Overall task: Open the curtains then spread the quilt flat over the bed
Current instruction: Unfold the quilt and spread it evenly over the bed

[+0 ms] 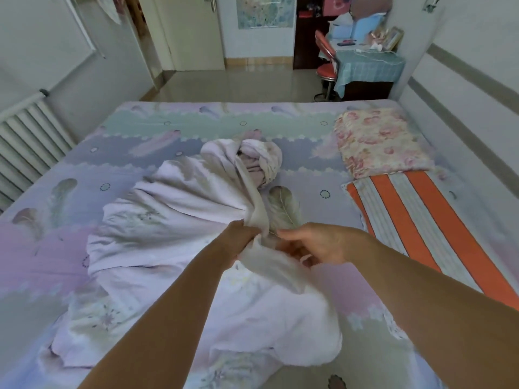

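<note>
A pale lilac quilt [179, 220] lies crumpled in the middle of the bed [84, 153], its far end twisted into a knot-like bundle. My left hand [238, 240] grips a raised fold of the quilt at its right edge. My right hand [314, 245] is just beside it, fingers curled round the same bunched edge of cloth. The bed sheet under the quilt has a pastel feather print. No curtains are in view.
A floral pillow [379, 141] and an orange-striped pillow [421, 217] lie along the bed's right side by the wall. A radiator [28, 141] stands at the left. Beyond the bed are tiled floor, a red chair [327, 60] and a cluttered desk [368, 66].
</note>
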Motion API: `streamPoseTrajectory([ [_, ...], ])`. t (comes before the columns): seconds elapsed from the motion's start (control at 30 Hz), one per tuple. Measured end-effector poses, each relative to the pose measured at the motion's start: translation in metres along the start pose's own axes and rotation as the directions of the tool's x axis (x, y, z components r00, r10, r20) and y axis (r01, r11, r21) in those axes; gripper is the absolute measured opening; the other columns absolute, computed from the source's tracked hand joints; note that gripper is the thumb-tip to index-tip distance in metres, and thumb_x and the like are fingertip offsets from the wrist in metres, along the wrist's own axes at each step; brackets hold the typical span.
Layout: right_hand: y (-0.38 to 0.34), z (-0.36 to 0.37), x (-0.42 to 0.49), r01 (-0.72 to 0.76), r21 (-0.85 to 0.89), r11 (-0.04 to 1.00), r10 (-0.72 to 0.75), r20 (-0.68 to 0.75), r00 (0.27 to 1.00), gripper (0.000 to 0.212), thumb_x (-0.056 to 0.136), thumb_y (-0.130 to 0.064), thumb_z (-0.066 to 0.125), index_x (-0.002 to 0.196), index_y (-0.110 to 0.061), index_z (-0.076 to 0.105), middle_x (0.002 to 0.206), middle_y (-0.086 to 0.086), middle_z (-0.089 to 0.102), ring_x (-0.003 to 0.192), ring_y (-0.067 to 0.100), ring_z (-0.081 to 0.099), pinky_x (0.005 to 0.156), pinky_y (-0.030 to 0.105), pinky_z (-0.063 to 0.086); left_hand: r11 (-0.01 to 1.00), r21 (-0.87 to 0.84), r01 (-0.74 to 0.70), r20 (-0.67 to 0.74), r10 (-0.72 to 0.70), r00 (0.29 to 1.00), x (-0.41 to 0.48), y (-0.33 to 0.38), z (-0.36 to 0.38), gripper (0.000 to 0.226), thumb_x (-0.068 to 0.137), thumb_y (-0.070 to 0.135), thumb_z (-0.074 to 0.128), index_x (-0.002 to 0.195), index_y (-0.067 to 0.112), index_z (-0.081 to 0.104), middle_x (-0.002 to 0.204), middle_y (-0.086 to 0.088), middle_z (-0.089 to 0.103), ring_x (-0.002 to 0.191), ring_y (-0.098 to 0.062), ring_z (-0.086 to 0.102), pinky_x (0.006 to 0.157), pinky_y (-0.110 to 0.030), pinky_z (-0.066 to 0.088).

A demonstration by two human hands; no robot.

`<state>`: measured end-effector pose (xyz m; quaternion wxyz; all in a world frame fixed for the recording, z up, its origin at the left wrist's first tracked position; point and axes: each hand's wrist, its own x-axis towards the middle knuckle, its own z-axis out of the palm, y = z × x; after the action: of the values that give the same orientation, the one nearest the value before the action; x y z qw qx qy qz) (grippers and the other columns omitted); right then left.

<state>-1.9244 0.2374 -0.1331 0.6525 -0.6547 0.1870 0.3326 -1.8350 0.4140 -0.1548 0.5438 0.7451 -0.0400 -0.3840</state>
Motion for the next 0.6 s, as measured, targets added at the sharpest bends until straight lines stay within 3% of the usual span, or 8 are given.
streamPoseTrajectory([
  [0.1, 0.003, -0.01, 0.017, 0.01, 0.119, 0.993, 0.024, -0.286, 0.958, 0.061, 0.084, -0.067, 0.051, 0.102, -0.011, 0.066, 0.097, 0.005, 0.069, 0.084, 0.02, 0.064, 0.082, 0.034, 0.051, 0.993, 0.12, -0.017, 0.124, 0.002, 0.992, -0.02, 0.001, -0.007, 0.031, 0.062, 0.01, 0.057, 0.092, 0.003, 0.065, 0.07, -0.009, 0.061, 0.06, -0.02, 0.059, 0.06, -0.026, 0.046],
  [0.13, 0.003, -0.009, 0.024, 0.012, 0.149, 0.989, 0.037, -0.319, 0.947, 0.064, 0.083, -0.069, 0.05, 0.105, -0.011, 0.064, 0.102, 0.007, 0.069, 0.091, 0.022, 0.066, 0.089, 0.038, 0.052, 0.988, 0.155, -0.014, 0.165, -0.011, 0.986, -0.026, 0.001, -0.008, 0.032, 0.06, 0.012, 0.057, 0.091, 0.006, 0.063, 0.071, -0.008, 0.06, 0.061, -0.018, 0.059, 0.06, -0.026, 0.046],
  [0.2, -0.001, -0.001, 0.035, 0.032, 0.206, 0.978, 0.035, -0.313, 0.949, 0.06, 0.081, -0.068, 0.053, 0.1, -0.013, 0.066, 0.097, 0.008, 0.071, 0.093, 0.025, 0.067, 0.085, 0.041, 0.055, 0.977, 0.212, 0.009, 0.265, -0.066, 0.962, -0.035, 0.001, -0.01, 0.028, 0.061, 0.01, 0.059, 0.088, 0.009, 0.063, 0.071, -0.005, 0.061, 0.064, -0.016, 0.061, 0.061, -0.025, 0.048],
  [0.27, -0.005, 0.013, 0.044, 0.064, 0.238, 0.969, 0.014, -0.313, 0.95, 0.048, 0.082, -0.058, 0.063, 0.094, -0.012, 0.07, 0.09, 0.008, 0.073, 0.088, 0.026, 0.069, 0.078, 0.039, 0.058, 0.958, 0.287, -0.005, 0.416, -0.12, 0.901, -0.044, 0.0, -0.01, 0.017, 0.066, 0.005, 0.058, 0.08, 0.011, 0.065, 0.071, -0.002, 0.064, 0.068, -0.015, 0.063, 0.065, -0.025, 0.051],
  [0.37, -0.01, 0.034, 0.055, 0.088, 0.168, 0.982, -0.001, -0.462, 0.887, 0.017, 0.081, -0.017, 0.072, 0.091, -0.005, 0.066, 0.093, 0.014, 0.072, 0.092, 0.031, 0.069, 0.088, 0.045, 0.055, 0.927, 0.375, 0.028, 0.511, -0.232, 0.827, -0.053, -0.002, -0.01, 0.017, 0.07, 0.002, 0.058, 0.071, 0.017, 0.066, 0.07, 0.002, 0.065, 0.07, -0.012, 0.064, 0.069, -0.024, 0.05],
  [0.43, -0.013, 0.038, 0.058, 0.133, 0.165, 0.977, -0.023, -0.542, 0.84, 0.013, 0.082, -0.007, 0.065, 0.094, -0.002, 0.065, 0.092, 0.016, 0.069, 0.089, 0.03, 0.066, 0.085, 0.043, 0.054, 0.903, 0.424, 0.06, 0.504, -0.291, 0.813, -0.051, -0.007, -0.015, 0.019, 0.072, 0.003, 0.063, 0.085, 0.016, 0.069, 0.08, 0.001, 0.068, 0.079, -0.014, 0.066, 0.074, -0.025, 0.053],
  [0.53, -0.021, 0.033, 0.05, 0.263, 0.235, 0.936, -0.091, -0.559, 0.824, 0.014, 0.084, -0.006, 0.056, 0.095, -0.009, 0.064, 0.086, 0.013, 0.063, 0.083, 0.027, 0.057, 0.074, 0.036, 0.044, 0.809, 0.573, 0.13, 0.316, -0.364, 0.876, -0.042, -0.012, -0.029, 0.054, 0.077, 0.017, 0.071, 0.127, 0.01, 0.052, 0.115, -0.005, 0.06, 0.099, -0.018, 0.063, 0.082, -0.025, 0.055],
  [0.6, -0.025, 0.028, 0.042, 0.284, 0.254, 0.924, -0.13, -0.492, 0.861, 0.015, 0.082, -0.005, 0.055, 0.089, -0.011, 0.066, 0.085, 0.013, 0.062, 0.085, 0.028, 0.055, 0.077, 0.037, 0.039, 0.794, 0.588, 0.155, 0.175, -0.312, 0.934, -0.035, -0.01, -0.037, 0.037, 0.082, 0.018, 0.064, 0.117, 0.01, 0.056, 0.113, -0.008, 0.062, 0.101, -0.021, 0.066, 0.087, -0.033, 0.057],
])
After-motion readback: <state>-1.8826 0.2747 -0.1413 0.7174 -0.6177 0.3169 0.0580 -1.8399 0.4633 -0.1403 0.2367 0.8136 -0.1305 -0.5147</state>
